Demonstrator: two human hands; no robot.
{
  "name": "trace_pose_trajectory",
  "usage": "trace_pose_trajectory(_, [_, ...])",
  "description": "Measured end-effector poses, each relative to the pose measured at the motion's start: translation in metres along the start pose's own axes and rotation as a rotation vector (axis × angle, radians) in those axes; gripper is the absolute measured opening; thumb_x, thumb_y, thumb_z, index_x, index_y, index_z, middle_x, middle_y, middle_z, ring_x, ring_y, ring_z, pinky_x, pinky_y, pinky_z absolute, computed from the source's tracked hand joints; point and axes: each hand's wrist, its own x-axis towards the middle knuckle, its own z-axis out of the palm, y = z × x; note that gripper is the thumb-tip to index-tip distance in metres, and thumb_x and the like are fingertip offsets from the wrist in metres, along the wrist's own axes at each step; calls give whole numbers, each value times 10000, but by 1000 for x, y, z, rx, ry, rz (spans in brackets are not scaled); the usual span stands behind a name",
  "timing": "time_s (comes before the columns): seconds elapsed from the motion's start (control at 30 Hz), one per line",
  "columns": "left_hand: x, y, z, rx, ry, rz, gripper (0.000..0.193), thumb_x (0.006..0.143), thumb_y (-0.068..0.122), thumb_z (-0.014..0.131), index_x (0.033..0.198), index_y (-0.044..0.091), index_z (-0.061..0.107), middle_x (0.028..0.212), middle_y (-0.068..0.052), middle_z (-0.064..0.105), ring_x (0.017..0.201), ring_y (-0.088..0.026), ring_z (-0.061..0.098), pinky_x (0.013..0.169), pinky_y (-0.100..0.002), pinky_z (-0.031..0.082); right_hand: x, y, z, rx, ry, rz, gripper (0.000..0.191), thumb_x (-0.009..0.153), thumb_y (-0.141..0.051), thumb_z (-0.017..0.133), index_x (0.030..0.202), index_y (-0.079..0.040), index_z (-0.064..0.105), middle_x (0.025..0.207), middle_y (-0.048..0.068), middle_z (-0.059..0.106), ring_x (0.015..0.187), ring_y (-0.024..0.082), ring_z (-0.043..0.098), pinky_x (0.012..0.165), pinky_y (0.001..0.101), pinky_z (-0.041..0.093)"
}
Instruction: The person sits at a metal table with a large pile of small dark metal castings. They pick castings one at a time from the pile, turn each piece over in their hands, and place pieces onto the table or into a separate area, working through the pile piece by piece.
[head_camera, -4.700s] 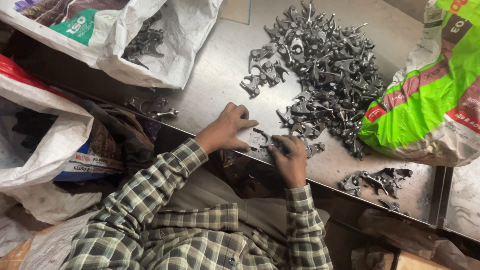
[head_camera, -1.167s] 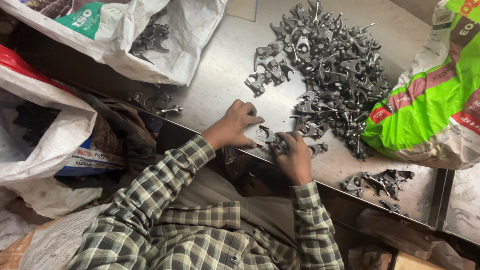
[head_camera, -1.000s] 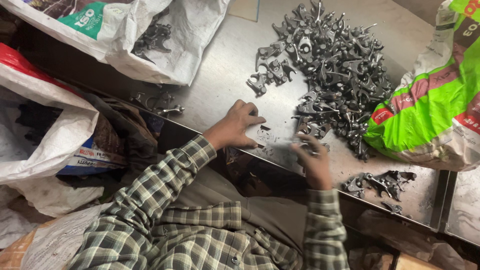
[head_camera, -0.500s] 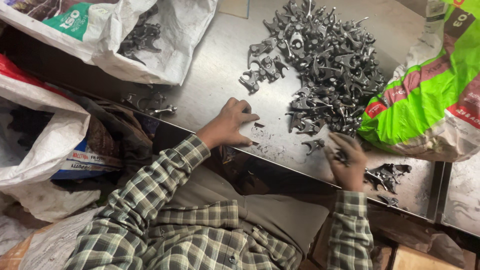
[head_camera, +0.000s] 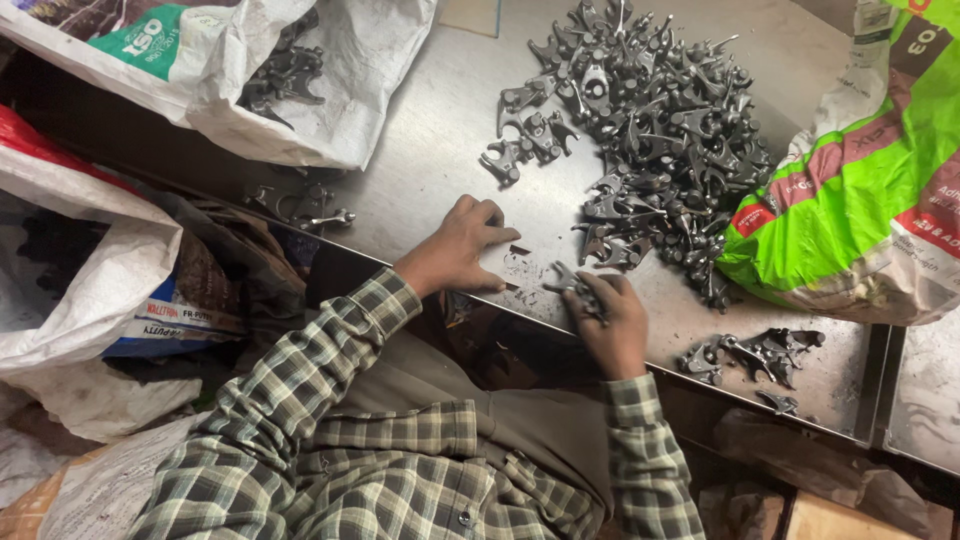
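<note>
One dark forked metal casting (head_camera: 572, 284) is being clamped by the right hand (head_camera: 610, 322) fingers; the left hand (head_camera: 462, 247), fingers together, is being pressed flat on the steel counter (head_camera: 420, 150).

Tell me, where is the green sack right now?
In the head view, the green sack lies at the table's right end, beside the big pile of metal parts.

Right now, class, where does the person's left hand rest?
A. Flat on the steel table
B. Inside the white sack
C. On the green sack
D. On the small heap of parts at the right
A: the left hand lies palm-down on the bare steel table, apart from the sacks and heaps.
</note>
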Motion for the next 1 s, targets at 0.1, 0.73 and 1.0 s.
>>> trace_pose_trajectory(0.1, [0,1,0,3,3,5,773,528,381,962,1229,147,738,1192,-91,570,1151,-310,455,1047,-440,449,11,-22,7,-70,-69,50,338,896,-324,794,1150,-102,774,945,102,706,776,261,685,668,389,534])
trace_pose_trajectory(0.73, [0,-1,2,20,15,47,767,524,371,964,1226,161,736,1191,-82,584,1133,-315,465,1030,-439,445,40,-34,4,-134,-217,-83,332,794,-325,832,1014,-78,795,882,116,690,824,330,667,719,453,521])
trace_pose_trajectory(1.0, [5,1,1,45,-67,-13,760,562,378,952,1260,182,723,1236,-66,561,1147,-304,441,1068,-438,440,45,-30,8,-24,-236,-12,308,759,-283,843,963,-59,795,872,105,706,761,287,682,676,419,532])
